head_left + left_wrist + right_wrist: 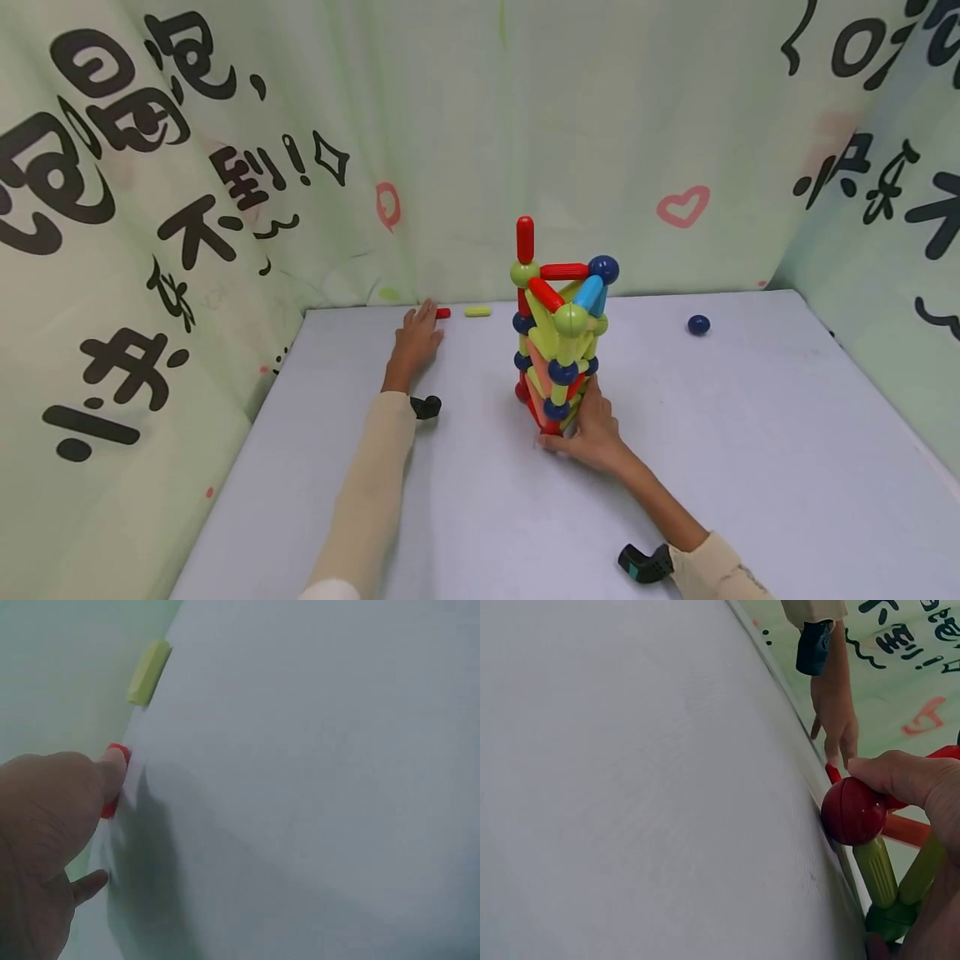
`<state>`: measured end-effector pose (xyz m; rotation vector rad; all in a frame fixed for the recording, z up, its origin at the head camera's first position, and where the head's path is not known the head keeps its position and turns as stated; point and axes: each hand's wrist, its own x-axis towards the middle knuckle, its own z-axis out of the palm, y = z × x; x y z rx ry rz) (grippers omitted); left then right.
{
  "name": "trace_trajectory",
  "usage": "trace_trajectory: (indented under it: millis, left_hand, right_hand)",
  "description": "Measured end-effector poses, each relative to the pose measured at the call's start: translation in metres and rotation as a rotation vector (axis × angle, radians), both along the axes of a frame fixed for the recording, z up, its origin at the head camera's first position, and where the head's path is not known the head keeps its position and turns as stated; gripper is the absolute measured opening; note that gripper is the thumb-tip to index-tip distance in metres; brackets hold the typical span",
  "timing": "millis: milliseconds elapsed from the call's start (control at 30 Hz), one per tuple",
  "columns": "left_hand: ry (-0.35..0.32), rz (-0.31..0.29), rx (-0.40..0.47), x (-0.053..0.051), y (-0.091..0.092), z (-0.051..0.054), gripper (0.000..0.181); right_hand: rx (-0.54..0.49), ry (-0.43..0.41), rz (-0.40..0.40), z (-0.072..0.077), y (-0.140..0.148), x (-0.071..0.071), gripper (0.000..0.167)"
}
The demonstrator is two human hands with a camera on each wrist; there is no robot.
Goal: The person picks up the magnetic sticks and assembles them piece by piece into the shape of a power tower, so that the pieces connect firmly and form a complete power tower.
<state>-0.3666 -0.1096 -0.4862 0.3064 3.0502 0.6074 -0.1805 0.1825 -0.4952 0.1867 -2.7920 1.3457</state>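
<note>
At the table's far edge, my left hand [415,344] pinches a short red rod [443,313]. In the left wrist view the thumb lies across this red rod [110,808]; the other fingertips are mostly hidden. My right hand [596,437] grips the base of a tall tower of magnetic rods and balls [572,321]. The tower stands upright, in red, blue and yellow-green, with one red rod [525,240] pointing up from its top. In the right wrist view the thumb presses near a red ball [853,811] at the tower's base.
A yellow-green rod [477,312] lies just right of the red one along the back edge. One loose dark blue ball [698,325] rests farther right on the white table [750,467]. A printed pale-green curtain [600,125] hangs behind and on both sides.
</note>
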Motion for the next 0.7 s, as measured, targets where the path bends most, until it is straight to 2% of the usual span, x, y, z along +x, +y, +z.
trace_trajectory:
  millis: [100,233,333,400,467,567,633,700]
  left_hand:
    - [0.024,0.000,-0.022,-0.003,0.008,0.005,0.054]
    - [0.134,0.043,-0.136,-0.005,0.016,0.001,0.041]
    - [0.186,0.074,-0.213,-0.004,0.019,-0.005,0.032]
    - [0.191,0.095,-0.194,-0.002,0.021,-0.005,0.029]
    - [0.189,0.124,-0.072,0.000,0.024,-0.001,0.027]
    - [0.191,0.132,0.257,0.000,0.034,0.014,0.027]
    - [0.194,0.090,0.500,-0.002,0.044,0.030,0.029]
    - [0.161,0.006,0.711,-0.001,0.056,0.054,0.033]
  right_hand:
    - [0.004,0.020,0.023,-0.001,0.004,0.000,0.113]
    - [0.012,0.074,0.087,-0.002,0.009,-0.001,0.108]
    - [-0.041,0.136,0.183,-0.002,0.011,-0.002,0.098]
    - [-0.071,0.137,0.246,-0.001,0.014,-0.003,0.089]
    - [-0.127,0.129,0.313,0.000,0.016,-0.005,0.084]
    - [-0.157,0.071,0.357,0.001,0.020,-0.008,0.075]
    - [-0.179,0.043,0.374,0.002,0.022,-0.009,0.066]
    - [-0.171,-0.007,0.361,0.003,0.025,-0.011,0.058]
